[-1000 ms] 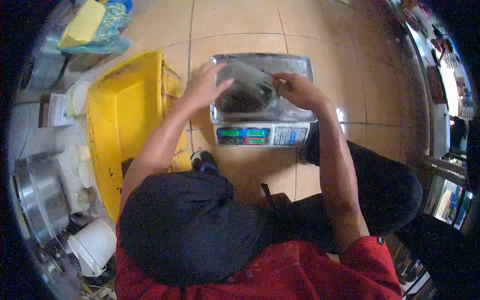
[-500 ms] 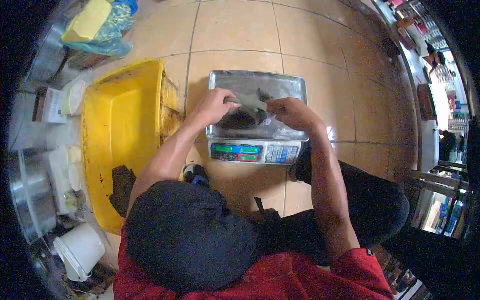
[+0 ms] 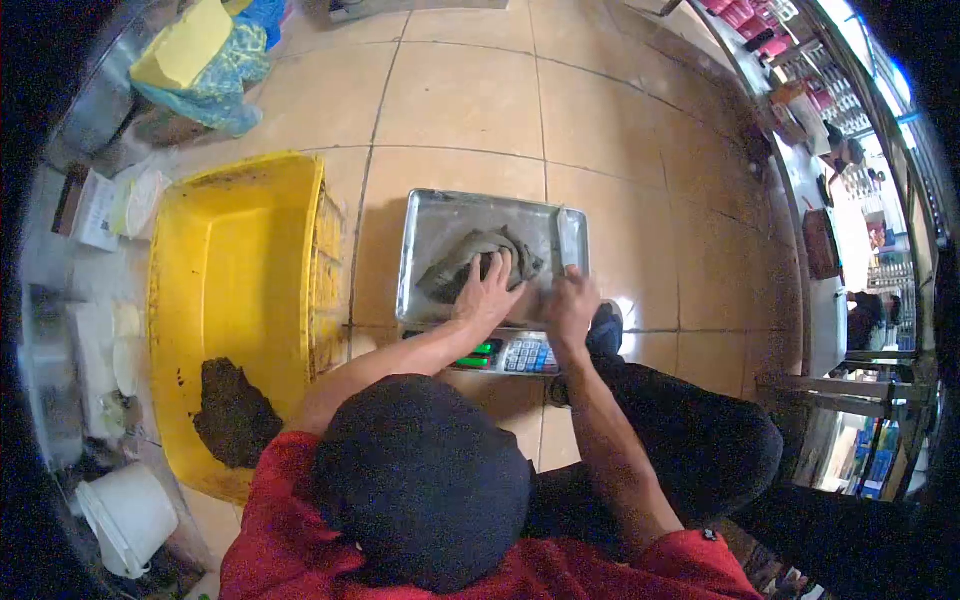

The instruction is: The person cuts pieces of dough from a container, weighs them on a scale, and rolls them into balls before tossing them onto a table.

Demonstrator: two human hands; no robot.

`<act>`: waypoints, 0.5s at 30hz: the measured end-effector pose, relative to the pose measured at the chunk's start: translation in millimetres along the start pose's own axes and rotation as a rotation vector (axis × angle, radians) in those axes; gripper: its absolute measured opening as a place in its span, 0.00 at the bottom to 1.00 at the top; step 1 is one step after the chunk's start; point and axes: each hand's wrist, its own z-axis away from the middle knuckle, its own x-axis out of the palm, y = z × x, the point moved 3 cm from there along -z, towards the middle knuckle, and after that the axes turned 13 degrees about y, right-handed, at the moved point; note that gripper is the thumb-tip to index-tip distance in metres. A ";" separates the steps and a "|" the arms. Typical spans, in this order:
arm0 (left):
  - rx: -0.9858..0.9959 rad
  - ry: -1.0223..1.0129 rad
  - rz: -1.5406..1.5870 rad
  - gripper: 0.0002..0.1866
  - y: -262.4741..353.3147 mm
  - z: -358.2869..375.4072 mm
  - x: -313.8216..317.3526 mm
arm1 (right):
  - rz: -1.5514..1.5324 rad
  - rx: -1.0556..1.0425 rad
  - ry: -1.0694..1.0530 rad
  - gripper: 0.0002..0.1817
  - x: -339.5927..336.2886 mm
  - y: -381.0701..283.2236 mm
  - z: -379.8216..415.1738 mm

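A greyish translucent plastic bag (image 3: 486, 242) with dark contents lies bunched on the metal pan (image 3: 440, 211) of a digital scale. My left hand (image 3: 488, 288) rests on its near side, fingers spread over the plastic. Near the pan's right front corner, my right hand (image 3: 572, 305) is apart from the bag. Its fingers look curled, though motion blurs them, and whatever may be inside is hidden. Part of the scale's keypad (image 3: 528, 355) and green display (image 3: 478, 354) shows below the pan, with my left forearm covering the rest.
Left of the scale stands a yellow tub (image 3: 255, 265) with a dark clump (image 3: 235, 412) inside. A white bucket (image 3: 128, 520) is at the lower left. Yellow and blue plastic (image 3: 205, 60) lies at the upper left. My bent right leg (image 3: 690, 410) is beside the scale.
Both hands were at the bag, holding its plastic. The left now lies spread on it; the right has moved off toward the near right corner. The bag is more bunched, and the view has shifted.
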 end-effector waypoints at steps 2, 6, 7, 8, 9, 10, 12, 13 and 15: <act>-0.113 -0.053 0.099 0.18 -7.1 -6.6 5.8 | -0.222 0.064 -0.220 0.16 17.3 -2.6 24.3; -0.735 -0.009 0.767 0.16 -84.2 -13.6 30.4 | -0.108 -0.038 -0.349 0.26 67.6 -29.4 70.7; -1.093 -0.038 1.028 0.19 -109.4 -6.7 21.8 | 0.000 -0.094 -0.442 0.27 53.6 -54.4 53.9; -1.496 0.144 1.414 0.19 -124.4 8.8 32.8 | 0.107 -0.151 -0.531 0.28 45.2 -68.9 41.6; -1.396 0.239 1.738 0.19 -139.1 13.1 24.8 | 0.081 -0.135 -0.540 0.28 45.0 -72.8 35.2; -1.264 0.336 2.053 0.18 -153.7 19.1 8.2 | 0.052 -0.120 -0.551 0.29 45.2 -76.6 30.2; -1.124 0.473 2.379 0.17 -166.6 28.0 -20.5 | 0.048 -0.136 -0.589 0.32 52.7 -78.1 27.1; -1.149 0.508 2.400 0.15 -169.1 31.9 -31.2 | 0.025 -0.119 -0.725 0.33 58.0 -78.9 24.2; -1.157 0.614 2.408 0.14 -169.8 29.2 -74.0 | -0.365 0.210 -0.939 0.37 80.1 -77.0 14.1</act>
